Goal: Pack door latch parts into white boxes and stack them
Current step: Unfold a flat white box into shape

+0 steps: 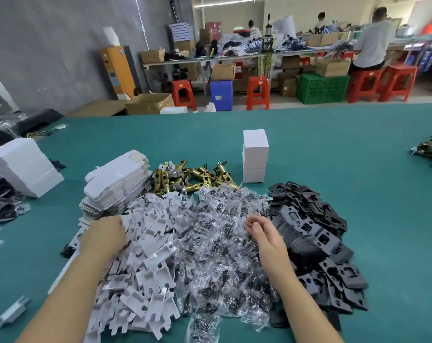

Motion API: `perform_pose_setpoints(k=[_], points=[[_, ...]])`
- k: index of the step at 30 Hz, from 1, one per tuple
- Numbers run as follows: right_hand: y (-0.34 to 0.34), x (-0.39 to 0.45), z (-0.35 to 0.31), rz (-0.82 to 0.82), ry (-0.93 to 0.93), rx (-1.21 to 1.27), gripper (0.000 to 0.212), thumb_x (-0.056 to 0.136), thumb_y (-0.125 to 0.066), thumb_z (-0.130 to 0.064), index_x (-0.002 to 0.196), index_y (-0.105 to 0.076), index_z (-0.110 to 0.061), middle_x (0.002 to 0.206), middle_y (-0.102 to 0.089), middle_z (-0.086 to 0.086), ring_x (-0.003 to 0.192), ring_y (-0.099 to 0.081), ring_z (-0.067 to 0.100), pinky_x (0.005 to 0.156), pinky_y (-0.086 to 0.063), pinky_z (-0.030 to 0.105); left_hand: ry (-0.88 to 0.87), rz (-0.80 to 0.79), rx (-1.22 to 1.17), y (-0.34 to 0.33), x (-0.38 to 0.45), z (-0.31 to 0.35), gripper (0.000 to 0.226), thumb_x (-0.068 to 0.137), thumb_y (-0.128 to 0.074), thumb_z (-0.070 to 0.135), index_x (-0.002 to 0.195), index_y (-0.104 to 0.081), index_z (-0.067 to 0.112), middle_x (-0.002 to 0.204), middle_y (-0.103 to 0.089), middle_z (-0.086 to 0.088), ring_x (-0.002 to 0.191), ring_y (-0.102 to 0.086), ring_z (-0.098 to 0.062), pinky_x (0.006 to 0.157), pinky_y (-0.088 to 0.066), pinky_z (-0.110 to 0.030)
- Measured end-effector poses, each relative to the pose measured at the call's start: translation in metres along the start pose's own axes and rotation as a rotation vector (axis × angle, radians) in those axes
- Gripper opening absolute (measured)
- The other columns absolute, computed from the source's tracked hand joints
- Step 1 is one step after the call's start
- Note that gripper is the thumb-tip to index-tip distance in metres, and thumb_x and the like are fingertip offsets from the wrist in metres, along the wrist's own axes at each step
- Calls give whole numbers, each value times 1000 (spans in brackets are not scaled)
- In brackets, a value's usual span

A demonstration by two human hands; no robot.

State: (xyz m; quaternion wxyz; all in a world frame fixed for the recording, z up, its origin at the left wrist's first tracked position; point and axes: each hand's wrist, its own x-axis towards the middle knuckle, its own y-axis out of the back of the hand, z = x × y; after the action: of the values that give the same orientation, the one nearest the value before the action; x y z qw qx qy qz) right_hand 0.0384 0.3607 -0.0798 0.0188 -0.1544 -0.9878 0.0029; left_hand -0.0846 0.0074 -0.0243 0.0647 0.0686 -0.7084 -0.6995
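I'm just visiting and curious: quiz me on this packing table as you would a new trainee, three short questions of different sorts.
1. True or false: the stack of closed white boxes stands behind the brass latches.
2. Which pile lies nearest the right hand?
A. flat white boxes
B. clear screw bags
C. green crate
3. Fill in: the left hand rests on the white card ______.

Key: 1 false, it stands to their right; 2 B; 3 inserts.

Bright even indoor light, soft faint shadows, wide-angle bending at edges, far background and right edge blurred
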Motion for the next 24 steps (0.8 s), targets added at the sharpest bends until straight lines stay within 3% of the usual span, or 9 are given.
perform_pose_setpoints(k=[5,12,17,20,24], points=[[-3,2,3,16,13,-91,22,106,-53,-30,126,-63,-31,116,-68,-19,108,-63,-5,99,-52,25,29,37,-7,0,0,0,20,100,-51,28,112,-67,24,112,-69,-1,102,-62,-26,79,-54,-36],[-4,2,5,15,46,-185,23,106,-53,-31,127,-62,-32,121,-65,-16,112,-61,-3,98,-51,24,-9,-10,52,8,11,2,34,96,-59,47,121,-60,24,118,-67,1,107,-63,-24,76,-53,-34],[-5,2,5,21,55,-209,19,106,-53,-32,123,-60,-38,120,-65,-18,111,-60,-5,96,-50,21,-29,-71,93,12,16,1,33,92,-66,45,117,-62,25,108,-65,5,90,-54,-20,66,-43,-31],[-5,3,5,26,52,-210,21,106,-53,-32,125,-61,-35,121,-65,-17,113,-61,-1,98,-50,23,-34,-77,96,12,18,1,27,92,-66,43,109,-64,23,92,-59,7,85,-56,-19,64,-42,-30],[-6,3,5,33,56,-235,19,106,-53,-31,121,-60,-42,120,-65,-18,109,-60,-7,96,-50,22,-66,-71,88,11,19,0,19,92,-64,32,81,-60,17,77,-61,3,71,-58,-15,55,-40,-29]])
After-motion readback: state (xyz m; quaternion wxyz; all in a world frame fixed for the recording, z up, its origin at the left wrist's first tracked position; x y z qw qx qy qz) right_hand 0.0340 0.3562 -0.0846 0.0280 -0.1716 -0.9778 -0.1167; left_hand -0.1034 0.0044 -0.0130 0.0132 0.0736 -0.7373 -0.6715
